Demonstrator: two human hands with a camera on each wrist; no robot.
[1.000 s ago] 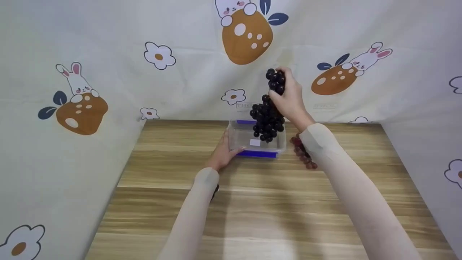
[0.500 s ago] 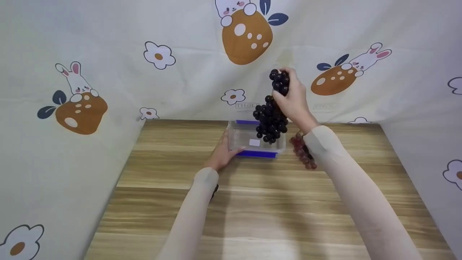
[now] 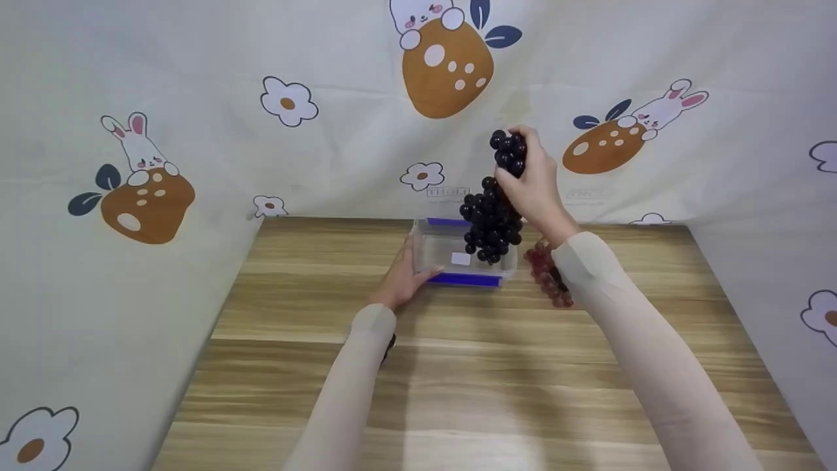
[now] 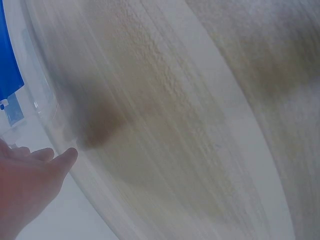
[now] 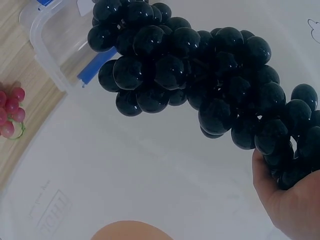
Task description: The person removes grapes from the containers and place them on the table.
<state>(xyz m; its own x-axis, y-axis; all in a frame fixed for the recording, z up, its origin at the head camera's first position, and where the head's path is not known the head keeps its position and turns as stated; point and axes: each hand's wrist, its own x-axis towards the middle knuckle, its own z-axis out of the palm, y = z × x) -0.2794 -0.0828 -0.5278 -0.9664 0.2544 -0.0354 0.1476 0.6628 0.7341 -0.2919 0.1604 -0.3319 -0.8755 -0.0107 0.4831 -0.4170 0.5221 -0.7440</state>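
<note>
While your right hand [image 3: 537, 184] is clamped on the upper part of a bunch of black grapes [image 3: 492, 222], the rest of the bunch hangs below that hand and to its left. Your right thumb lies against the fruit, and a few grapes poke out above it, beside your fingers. The bunch's lower end appears over the right part of a clear container [image 3: 437, 247] — you cannot tell from these views whether the two touch. Your left hand [image 3: 400, 278] rests on that container, thumb and fingers apart: the fingers lie along its left side and the thumb reaches to its near edge. Just right of that thumb runs a blue latch [image 3: 464, 280], with a second blue strip along the far edge. A small white label [image 3: 461, 258] shows in the container, to the right of your left hand.

Below your right hand, a bunch of red grapes [image 3: 546, 278] lies on the wooden table [image 3: 458, 392], partly beside your right sleeve [image 3: 644, 347]. Next to your left sleeve [image 3: 343, 399] a dark thing [image 3: 390, 348] peeks out — too hidden to name. Beyond both hands hangs a printed cloth [image 3: 353, 157] with rabbits and flowers.
</note>
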